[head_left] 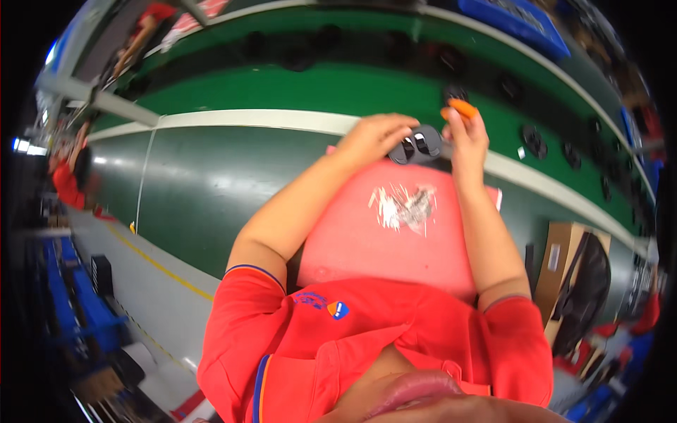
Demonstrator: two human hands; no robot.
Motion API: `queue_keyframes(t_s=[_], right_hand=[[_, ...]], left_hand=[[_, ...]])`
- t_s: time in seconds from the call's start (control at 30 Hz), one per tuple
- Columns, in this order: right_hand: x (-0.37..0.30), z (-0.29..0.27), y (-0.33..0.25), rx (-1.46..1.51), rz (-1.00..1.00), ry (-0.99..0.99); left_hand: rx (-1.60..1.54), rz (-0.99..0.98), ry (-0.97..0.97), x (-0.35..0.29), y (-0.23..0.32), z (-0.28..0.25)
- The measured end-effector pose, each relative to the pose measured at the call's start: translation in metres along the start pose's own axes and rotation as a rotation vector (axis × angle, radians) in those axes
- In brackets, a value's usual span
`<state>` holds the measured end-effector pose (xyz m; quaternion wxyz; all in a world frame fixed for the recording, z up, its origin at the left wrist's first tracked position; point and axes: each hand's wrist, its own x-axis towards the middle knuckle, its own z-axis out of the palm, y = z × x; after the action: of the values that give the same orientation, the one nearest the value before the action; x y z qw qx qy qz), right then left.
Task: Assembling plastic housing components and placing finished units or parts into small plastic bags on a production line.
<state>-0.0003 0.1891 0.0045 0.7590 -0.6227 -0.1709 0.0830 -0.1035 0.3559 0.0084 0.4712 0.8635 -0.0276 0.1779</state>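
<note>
My left hand [374,139] grips the side of a dark grey rounded part [416,146] with two glossy black windows. It is held over the far edge of a pink pad [367,233] in front of me. Close by on the right, my right hand [468,144] is closed around a small orange tool [462,108], with the orange sticking out above the fingers. I cannot make out its working end. A scatter of thin pale shavings [403,209] lies on the pad, between my forearms.
Beyond the pad runs a pale rail [275,120], then a green conveyor belt [233,92] carrying several black round parts [534,141]. A blue bin [518,21] stands at the far right. An open cardboard box [557,261] with a black bag [585,289] is at the right. People in red are at the left.
</note>
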Motion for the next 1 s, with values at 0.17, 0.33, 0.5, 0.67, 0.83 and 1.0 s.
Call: queue_keyframes(t_s=[0.17,0.33,0.5,0.67,0.83,1.0], right_hand=[[-0.007,0.008,0.005,-0.032,-0.053,-0.090],[-0.009,0.008,0.021,-0.144,0.013,-0.209],[-0.011,0.013,0.024,-0.137,0.003,-0.271],[-0.010,0.015,0.027,-0.034,0.064,-0.290],[-0.009,0.016,0.030,-0.004,0.109,-0.275],[-0.010,0.018,0.031,0.031,0.119,-0.289]], left_hand=[[0.032,-0.022,0.029,0.004,-0.008,0.000],[0.021,-0.041,0.028,0.000,-0.012,0.003],[0.093,0.089,0.066,-0.005,-0.019,-0.001],[0.096,0.056,0.071,-0.004,-0.020,-0.002],[0.104,0.066,0.077,-0.003,-0.022,-0.001],[0.101,0.077,0.094,-0.004,-0.026,0.000]])
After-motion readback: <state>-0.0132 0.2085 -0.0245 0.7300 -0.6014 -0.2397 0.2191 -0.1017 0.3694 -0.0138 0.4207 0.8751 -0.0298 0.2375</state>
